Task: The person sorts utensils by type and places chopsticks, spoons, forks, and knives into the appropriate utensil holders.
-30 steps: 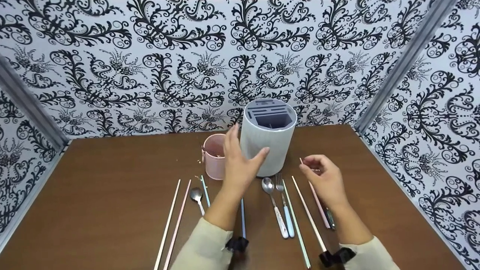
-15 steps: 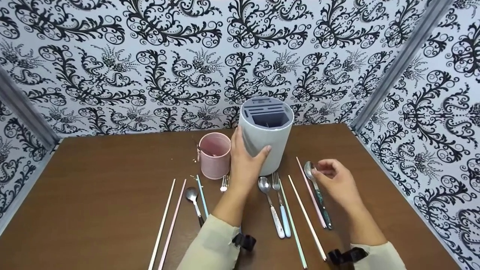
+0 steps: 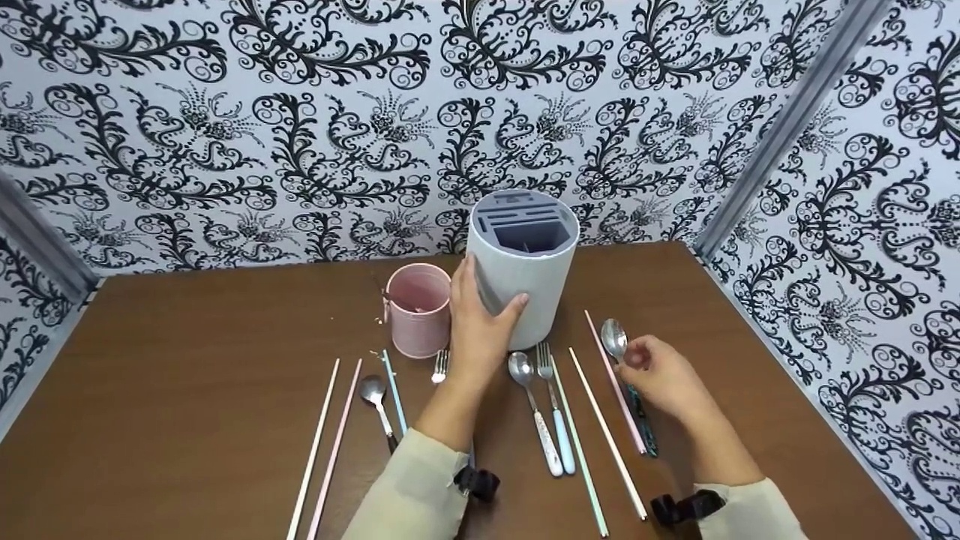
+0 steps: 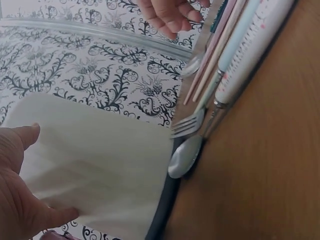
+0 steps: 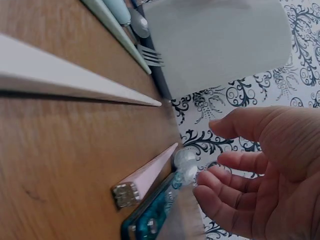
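My left hand [image 3: 484, 330] rests against the side of a white cylindrical utensil holder [image 3: 529, 296] with a grey slotted top. Its thumb lies on the front and its fingers along the left side, spread and fairly straight. My right hand [image 3: 660, 375] hovers beside a spoon [image 3: 614, 339] with a dark green handle, lying on the table. In the right wrist view, its loosely bent fingers [image 5: 220, 200] hold nothing, with a gap between them and the thumb. A pink chopstick [image 3: 615, 382] lies just left of that spoon.
A pink cup [image 3: 420, 322] stands left of the holder. Before the holder lie a spoon [image 3: 545, 442], a blue-handled fork [image 3: 562, 435] and more chopsticks [image 3: 607, 435]. On the left are another spoon [image 3: 373, 390] and chopsticks [image 3: 315, 446]. Patterned walls enclose the table.
My left hand has settled against the holder. The right hand has drawn back from the pink chopstick's tip, then lowered beside the green-handled spoon. The view has shifted slightly.
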A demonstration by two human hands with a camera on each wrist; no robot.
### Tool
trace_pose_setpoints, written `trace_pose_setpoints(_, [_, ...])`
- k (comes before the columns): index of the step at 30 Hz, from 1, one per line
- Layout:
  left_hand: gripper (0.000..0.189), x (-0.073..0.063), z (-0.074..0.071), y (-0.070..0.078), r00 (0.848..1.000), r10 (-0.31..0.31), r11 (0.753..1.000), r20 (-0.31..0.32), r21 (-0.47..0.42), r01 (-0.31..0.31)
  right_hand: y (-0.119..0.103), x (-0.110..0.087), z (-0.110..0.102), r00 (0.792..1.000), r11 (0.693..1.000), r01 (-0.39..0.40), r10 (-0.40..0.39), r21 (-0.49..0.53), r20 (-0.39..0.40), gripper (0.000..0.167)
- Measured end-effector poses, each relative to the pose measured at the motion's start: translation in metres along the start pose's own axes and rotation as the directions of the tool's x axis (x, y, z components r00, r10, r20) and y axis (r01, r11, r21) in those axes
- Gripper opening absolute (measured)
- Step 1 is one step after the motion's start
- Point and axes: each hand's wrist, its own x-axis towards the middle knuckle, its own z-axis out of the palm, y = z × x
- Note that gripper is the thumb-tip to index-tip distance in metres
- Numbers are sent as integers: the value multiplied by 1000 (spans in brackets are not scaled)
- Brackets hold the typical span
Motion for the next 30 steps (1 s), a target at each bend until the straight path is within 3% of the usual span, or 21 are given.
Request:
trace_pose_setpoints(6, [94,1,-1,-7,1000,-15,1000,6,3,15,6,1,3,998,997,-55,57,-58,22,32])
trace_pose_setpoints(14, [89,-1,2,-9,1000,15,1000,-19,27,-15,11,1,3,992,994,-69,77,-83,99,28])
trace_pose_setpoints(30, [88,0,3,-10,1000,9,999,-23,34,-8,14,1,9,981,989,-140,144,-46,127,15])
